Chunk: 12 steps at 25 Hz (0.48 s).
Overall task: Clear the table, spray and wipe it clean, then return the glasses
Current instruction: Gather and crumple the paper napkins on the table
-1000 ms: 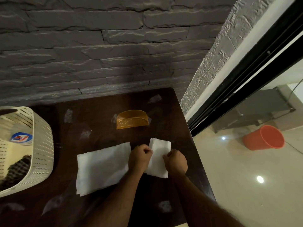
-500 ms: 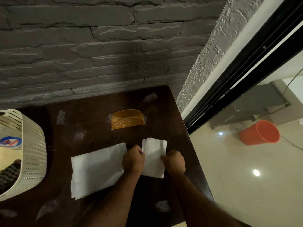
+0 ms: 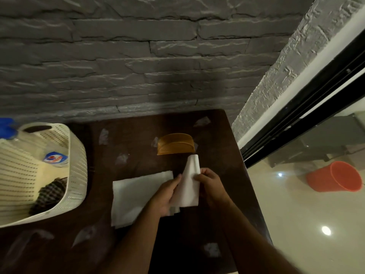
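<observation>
A dark brown table stands against the grey stone wall. Both hands hold a folded white napkin raised off the table, its narrow end pointing toward the wall. My left hand grips its left edge and my right hand pinches its right edge. A second white napkin lies flat on the table just left of my left hand. An orange napkin holder stands empty beyond the hands. No glasses are in view.
A cream perforated basket sits at the table's left, holding a blue-capped spray bottle, a labelled bottle and a checked cloth. Pale patches mark the tabletop. An orange bucket lies on the tiled floor to the right.
The small napkin lay flat under both hands; now it is lifted and folded into a narrower, tapered shape between them. The camera has tilted, showing more of the basket.
</observation>
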Tool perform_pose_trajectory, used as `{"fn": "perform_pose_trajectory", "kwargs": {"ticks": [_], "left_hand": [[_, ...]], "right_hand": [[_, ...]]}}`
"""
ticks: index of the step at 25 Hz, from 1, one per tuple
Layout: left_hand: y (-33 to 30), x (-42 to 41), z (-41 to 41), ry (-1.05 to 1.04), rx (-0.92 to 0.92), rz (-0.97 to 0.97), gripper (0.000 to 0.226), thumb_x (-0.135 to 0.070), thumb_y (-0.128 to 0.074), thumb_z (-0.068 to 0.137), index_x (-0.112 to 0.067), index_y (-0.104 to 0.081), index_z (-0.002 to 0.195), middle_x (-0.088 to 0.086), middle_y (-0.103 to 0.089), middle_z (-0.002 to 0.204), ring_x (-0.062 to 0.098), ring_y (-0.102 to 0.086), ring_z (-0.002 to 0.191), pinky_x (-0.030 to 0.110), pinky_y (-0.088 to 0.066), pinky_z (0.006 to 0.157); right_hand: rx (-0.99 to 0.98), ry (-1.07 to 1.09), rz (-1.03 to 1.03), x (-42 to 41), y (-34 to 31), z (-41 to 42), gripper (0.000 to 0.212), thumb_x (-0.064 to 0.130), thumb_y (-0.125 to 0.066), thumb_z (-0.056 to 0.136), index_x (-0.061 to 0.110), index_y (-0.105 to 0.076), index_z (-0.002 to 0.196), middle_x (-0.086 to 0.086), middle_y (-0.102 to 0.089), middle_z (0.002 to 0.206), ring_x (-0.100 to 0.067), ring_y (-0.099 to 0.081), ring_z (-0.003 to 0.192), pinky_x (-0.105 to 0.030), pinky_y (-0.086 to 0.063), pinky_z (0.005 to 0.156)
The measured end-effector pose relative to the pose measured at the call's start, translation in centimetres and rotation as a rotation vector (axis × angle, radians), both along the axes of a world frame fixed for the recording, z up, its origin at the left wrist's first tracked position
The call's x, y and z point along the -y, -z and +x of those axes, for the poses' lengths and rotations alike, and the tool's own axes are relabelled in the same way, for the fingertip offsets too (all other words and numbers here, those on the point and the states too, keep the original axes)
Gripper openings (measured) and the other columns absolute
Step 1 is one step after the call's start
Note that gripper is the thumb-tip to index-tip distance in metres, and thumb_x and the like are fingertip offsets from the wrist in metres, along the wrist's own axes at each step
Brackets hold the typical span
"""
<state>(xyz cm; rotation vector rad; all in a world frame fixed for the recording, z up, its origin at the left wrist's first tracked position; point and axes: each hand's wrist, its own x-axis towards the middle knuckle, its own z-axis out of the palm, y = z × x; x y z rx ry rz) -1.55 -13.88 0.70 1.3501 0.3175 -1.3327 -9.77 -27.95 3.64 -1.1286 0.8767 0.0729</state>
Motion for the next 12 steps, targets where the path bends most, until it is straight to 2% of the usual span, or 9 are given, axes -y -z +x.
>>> {"fn": "perform_pose_trajectory", "kwargs": {"ticks": [2,4,6,8,9,11,12], "left_hand": [[0.4,-3.6,0.6,-0.109,-0.052,-0.047,0.043,-0.043,-0.064,0.083,-0.022,-0.061,0.120,0.012,-0.070,0.114,0.032,-0.062,0.110,0.050,-0.051,0.091],[0.5,-7.2,1.1,-0.177,-0.023,-0.079,0.036,-0.030,-0.064,0.087,-0.015,-0.063,0.120,0.013,-0.069,0.115,0.032,-0.061,0.111,0.049,-0.050,0.093],[0.8,-10.0,1.7,-0.157,0.113,0.008,0.031,-0.022,-0.066,0.086,-0.013,-0.066,0.116,0.012,-0.071,0.110,0.031,-0.064,0.106,0.050,-0.051,0.094],[1.0,-11.3,2.4,-0.113,0.327,0.205,0.021,-0.016,-0.070,0.084,-0.015,-0.068,0.105,0.009,-0.073,0.099,0.030,-0.067,0.096,0.051,-0.055,0.086],[1.0,-11.5,2.6,-0.093,0.433,0.277,0.016,-0.013,-0.070,0.084,-0.015,-0.067,0.099,0.008,-0.073,0.093,0.030,-0.068,0.091,0.049,-0.056,0.082],[1.2,-11.2,2.9,-0.036,0.569,0.352,0.012,-0.012,-0.070,0.083,-0.016,-0.064,0.093,0.003,-0.071,0.089,0.026,-0.068,0.088,0.044,-0.056,0.079],[1.3,-11.1,2.9,-0.009,0.605,0.384,0.016,-0.014,-0.071,0.083,-0.017,-0.063,0.097,0.001,-0.071,0.092,0.023,-0.067,0.089,0.042,-0.056,0.081]], "right_hand": [[-0.014,-0.107,0.134,-2.0,0.1,1.3,0.020,0.013,-0.062,0.087,0.011,-0.057,0.107,-0.013,-0.062,0.109,-0.034,-0.060,0.103,-0.057,-0.047,0.093],[-0.052,-0.178,0.146,-4.5,0.5,2.4,0.018,0.011,-0.063,0.087,0.009,-0.059,0.105,-0.014,-0.064,0.104,-0.033,-0.061,0.097,-0.053,-0.050,0.090],[-0.124,-0.204,0.007,-7.0,1.3,3.4,0.013,0.009,-0.065,0.086,0.009,-0.061,0.098,-0.017,-0.066,0.101,-0.032,-0.065,0.091,-0.047,-0.055,0.078],[-0.217,-0.215,-0.209,-8.6,2.7,4.2,0.008,0.008,-0.066,0.083,0.014,-0.062,0.086,-0.017,-0.067,0.096,-0.029,-0.067,0.085,-0.047,-0.058,0.073],[-0.263,-0.226,-0.301,-9.1,3.3,4.4,0.012,0.008,-0.066,0.083,0.018,-0.060,0.080,-0.014,-0.068,0.093,-0.026,-0.067,0.081,-0.046,-0.060,0.072],[-0.323,-0.214,-0.388,-9.7,4.0,4.5,0.018,0.010,-0.067,0.082,0.023,-0.056,0.077,-0.008,-0.067,0.089,-0.023,-0.066,0.079,-0.043,-0.060,0.071],[-0.338,-0.194,-0.400,-10.0,4.4,4.5,0.016,0.011,-0.068,0.082,0.023,-0.056,0.079,-0.006,-0.066,0.089,-0.022,-0.066,0.079,-0.042,-0.060,0.069]]}}
